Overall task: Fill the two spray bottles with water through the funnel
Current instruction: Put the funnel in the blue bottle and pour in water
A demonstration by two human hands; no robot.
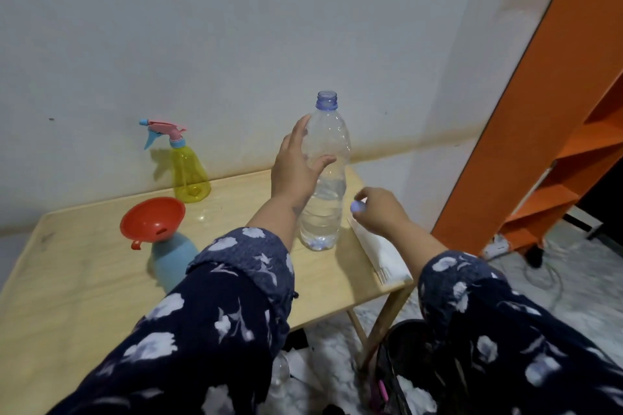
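Note:
A clear water bottle (324, 185), uncapped and about half full, stands upright on the wooden table (84, 280). My left hand (296, 162) is beside it with fingers spread, touching or just off its left side. My right hand (374, 209) pinches the bottle's pale blue cap (357, 206) to the right of the bottle. A red funnel (151, 219) sits in the mouth of a light blue spray bottle (172, 259), partly hidden by my left sleeve. A yellow spray bottle (189, 178) with a pink and blue trigger head stands near the wall.
A white flat box (381, 253) lies at the table's right edge. An orange shelf unit (539, 145) stands to the right. A dark bag (404, 364) and cables lie on the floor beside the table.

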